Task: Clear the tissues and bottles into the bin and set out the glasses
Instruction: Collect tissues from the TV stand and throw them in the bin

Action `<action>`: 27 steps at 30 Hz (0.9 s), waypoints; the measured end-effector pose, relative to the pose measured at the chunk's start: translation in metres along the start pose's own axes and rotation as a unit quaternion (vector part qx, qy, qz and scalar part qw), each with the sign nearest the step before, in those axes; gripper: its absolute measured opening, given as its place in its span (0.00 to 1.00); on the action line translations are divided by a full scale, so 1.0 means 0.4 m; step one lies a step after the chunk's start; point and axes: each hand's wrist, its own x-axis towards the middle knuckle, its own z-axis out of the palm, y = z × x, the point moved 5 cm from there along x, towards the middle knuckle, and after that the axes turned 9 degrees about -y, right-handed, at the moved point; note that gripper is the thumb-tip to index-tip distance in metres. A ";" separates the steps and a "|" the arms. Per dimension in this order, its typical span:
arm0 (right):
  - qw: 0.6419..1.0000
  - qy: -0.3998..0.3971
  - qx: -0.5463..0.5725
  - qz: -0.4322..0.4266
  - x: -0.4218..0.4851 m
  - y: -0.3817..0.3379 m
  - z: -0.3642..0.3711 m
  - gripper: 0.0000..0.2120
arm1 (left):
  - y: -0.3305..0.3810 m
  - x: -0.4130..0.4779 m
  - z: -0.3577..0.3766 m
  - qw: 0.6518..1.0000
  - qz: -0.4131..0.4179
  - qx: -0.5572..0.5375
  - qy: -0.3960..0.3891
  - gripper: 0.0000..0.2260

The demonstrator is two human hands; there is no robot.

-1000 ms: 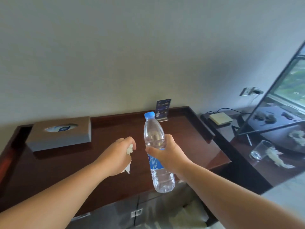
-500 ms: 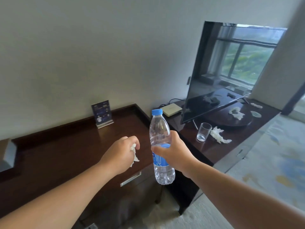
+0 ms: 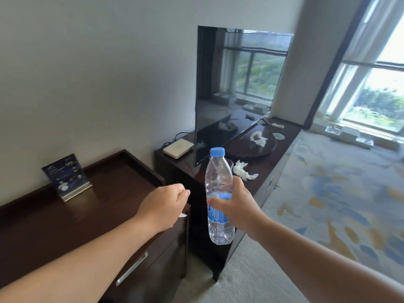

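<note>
My right hand (image 3: 235, 204) grips a clear plastic bottle (image 3: 218, 184) with a blue cap and blue label, held upright in the air in front of the low cabinet. My left hand (image 3: 164, 206) is closed round a crumpled white tissue (image 3: 182, 214); only a small corner shows below the fist. A glass stands behind the bottle and is mostly hidden by it. More crumpled tissues lie on the low dark TV cabinet (image 3: 265, 173): one (image 3: 243, 171) near the bottle, another (image 3: 259, 138) on the TV's round base, a third (image 3: 277, 125) further back.
A dark wooden desk (image 3: 65, 215) with a raised rim and a drawer is at the left, with a blue card stand (image 3: 66, 177) on it. A TV (image 3: 238, 88) and a white box (image 3: 178, 148) stand on the cabinet. Patterned carpet (image 3: 328, 193) spreads right, toward a window.
My view has swung right, from the desk and tissue box to the TV cabinet and window. Both hands keep their holds, and the bottle now hides the glass.
</note>
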 end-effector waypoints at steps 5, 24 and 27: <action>0.997 0.071 -0.011 0.020 -0.009 0.016 -0.075 0.23 | 0.053 0.086 0.028 0.997 0.061 -0.028 -0.041 0.13; 0.990 0.137 0.025 0.032 0.034 0.230 -0.449 0.24 | 0.371 0.339 0.241 0.988 0.105 -0.036 -0.105 0.06; 0.991 0.128 0.024 0.028 0.062 0.272 -0.546 0.26 | 0.444 0.387 0.289 0.990 0.099 -0.028 -0.093 0.07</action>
